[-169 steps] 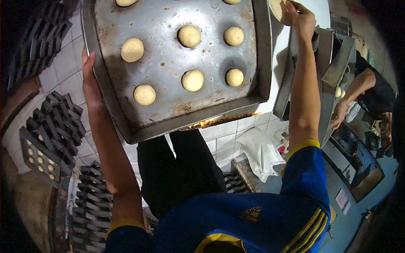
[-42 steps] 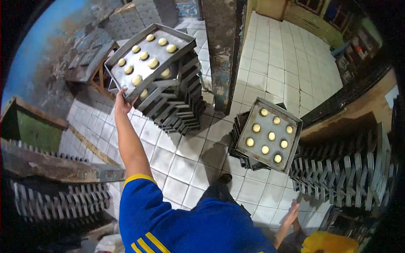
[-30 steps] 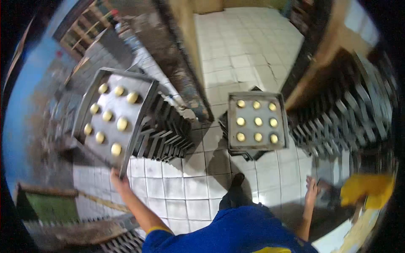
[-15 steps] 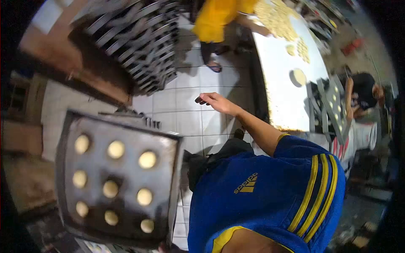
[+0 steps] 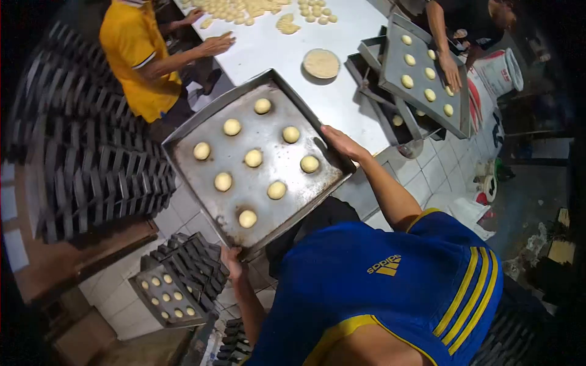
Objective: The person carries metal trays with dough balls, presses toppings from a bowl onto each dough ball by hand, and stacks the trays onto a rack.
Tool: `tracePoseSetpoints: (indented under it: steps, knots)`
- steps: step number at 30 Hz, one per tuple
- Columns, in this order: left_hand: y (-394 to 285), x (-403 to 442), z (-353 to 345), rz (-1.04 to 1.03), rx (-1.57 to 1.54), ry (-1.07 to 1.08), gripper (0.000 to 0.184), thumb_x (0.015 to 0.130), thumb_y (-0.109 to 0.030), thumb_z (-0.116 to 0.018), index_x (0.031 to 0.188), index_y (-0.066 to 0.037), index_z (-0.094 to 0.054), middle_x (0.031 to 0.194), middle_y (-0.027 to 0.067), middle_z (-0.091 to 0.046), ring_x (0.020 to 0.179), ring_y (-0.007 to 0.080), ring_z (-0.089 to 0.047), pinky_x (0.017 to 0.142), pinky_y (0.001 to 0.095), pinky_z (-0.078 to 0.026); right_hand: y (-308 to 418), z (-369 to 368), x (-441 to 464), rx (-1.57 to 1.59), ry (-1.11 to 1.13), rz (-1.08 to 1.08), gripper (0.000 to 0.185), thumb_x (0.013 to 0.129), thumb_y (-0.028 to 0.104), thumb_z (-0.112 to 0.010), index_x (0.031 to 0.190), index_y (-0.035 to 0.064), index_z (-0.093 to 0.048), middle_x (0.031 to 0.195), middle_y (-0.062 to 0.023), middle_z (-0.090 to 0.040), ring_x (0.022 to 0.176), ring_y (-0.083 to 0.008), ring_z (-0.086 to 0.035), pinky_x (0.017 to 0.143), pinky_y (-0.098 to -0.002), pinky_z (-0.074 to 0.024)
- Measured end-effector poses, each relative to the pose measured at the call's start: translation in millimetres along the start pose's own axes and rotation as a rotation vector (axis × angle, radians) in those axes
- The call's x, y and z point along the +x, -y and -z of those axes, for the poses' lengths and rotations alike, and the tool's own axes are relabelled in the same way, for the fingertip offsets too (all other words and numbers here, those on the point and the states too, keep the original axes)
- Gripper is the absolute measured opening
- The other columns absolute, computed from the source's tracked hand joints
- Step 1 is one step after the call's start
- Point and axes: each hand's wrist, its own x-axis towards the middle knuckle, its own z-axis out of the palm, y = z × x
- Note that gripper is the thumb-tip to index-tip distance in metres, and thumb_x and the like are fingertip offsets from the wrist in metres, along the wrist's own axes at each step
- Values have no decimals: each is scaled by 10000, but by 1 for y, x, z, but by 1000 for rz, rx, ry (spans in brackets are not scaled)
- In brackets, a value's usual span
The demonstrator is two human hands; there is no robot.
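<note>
My left hand [image 5: 232, 262] grips the near left corner of a metal baking tray [image 5: 199, 183]. On the tray's right edge, my right hand [image 5: 343, 143] holds the rim with fingers mostly hidden underneath. Several round pale dough balls, one of them a middle ball [image 5: 253, 158], sit spaced apart on the tray. The tray is held in front of my body, beside the white table's near edge.
A white table [image 5: 262, 58] bears dough pieces and a round dish [image 5: 321, 63]. A person in yellow [image 5: 131, 55] works there. Another person's hand [image 5: 450, 72] touches a tilted dough tray [image 5: 394, 67]. Stacked trays [image 5: 104, 165] stand left; a lower stack [image 5: 183, 262] carries dough balls.
The tray has swung from my left to in front of me. My right hand, free before, now holds its right edge. My view has turned towards the table.
</note>
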Motion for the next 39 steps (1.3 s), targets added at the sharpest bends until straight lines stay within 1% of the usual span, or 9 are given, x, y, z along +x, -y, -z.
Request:
tracePoseSetpoints:
  steps: [4, 9, 14, 18, 28, 31, 34, 36, 39]
  knots:
    - [18, 54, -22, 52, 42, 118, 818, 920, -173, -657, 1651, -1, -332, 1348, 133, -607, 1118, 265, -631, 1018, 422, -515, -84, 34, 31, -212, -96, 75, 603, 1172, 459, -446, 1558, 3, -532, 1422, -179, -675, 1306, -247, -608, 1141, -378, -457]
    - [10, 77, -80, 67, -114, 356, 694, 867, -43, -569, 1551, -6, -454, 1447, 155, -605, 1296, 316, -631, 1090, 450, -523, -71, 66, 58, -245, -91, 172, 476, 1126, 403, -543, 1315, -10, -684, 1094, -226, -768, 1021, -348, -729, 942, -451, -545]
    - [56, 106, -69, 252, 29, 97, 707, 829, -53, -608, 1521, 13, -480, 1422, 159, -624, 1281, 313, -632, 1091, 436, -518, -35, 102, 102, -872, -12, 27, 374, 1037, 373, -634, 1137, 42, -778, 1067, -251, -777, 983, -433, -754, 875, -523, -591]
    - [43, 98, -104, 311, 184, -31, 733, 836, -79, -639, 1538, 40, -467, 1459, 192, -598, 1291, 322, -608, 1127, 421, -476, 47, 131, 171, -574, -346, 280, 348, 981, 355, -702, 1091, 37, -792, 1052, -248, -774, 1020, -435, -740, 922, -524, -576]
    - [17, 86, -154, 258, 279, 5, 724, 965, -219, -721, 1592, 14, -445, 1560, 198, -544, 1378, 332, -564, 1174, 419, -436, 50, 136, 321, -1007, -316, 403, 264, 983, 317, -667, 994, 83, -789, 955, -236, -763, 938, -462, -729, 845, -568, -566]
    - [37, 94, -129, 330, 279, -141, 738, 983, -310, -752, 1592, -7, -467, 1542, 158, -574, 1376, 293, -570, 1186, 405, -419, 42, 134, 326, -1046, -282, 551, 272, 957, 341, -683, 934, 88, -779, 917, -239, -755, 894, -467, -728, 829, -579, -568]
    - [56, 100, -107, 428, 178, -54, 926, 982, -566, -721, 1661, -49, -362, 1638, 152, -479, 1522, 330, -419, 1256, 526, -310, 51, 128, 316, -1007, -405, 677, 309, 929, 399, -734, 980, 106, -815, 916, -229, -766, 886, -465, -736, 817, -566, -578]
    - [47, 93, -126, 335, 36, -96, 708, 1068, -624, -591, 1522, -81, -595, 1451, 85, -646, 1330, 212, -597, 1137, 371, -444, 69, 118, 299, -932, -447, 352, 373, 920, 448, -787, 1118, 141, -860, 1023, -216, -801, 931, -391, -779, 847, -465, -606]
    - [17, 90, -159, 291, 43, -104, 717, 1082, -665, -529, 1496, -86, -617, 1409, 67, -666, 1273, 186, -614, 1100, 360, -460, 36, 142, 319, -404, -385, 128, 354, 850, 375, -862, 1077, 105, -878, 1001, -124, -837, 878, -240, -781, 872, -363, -594]
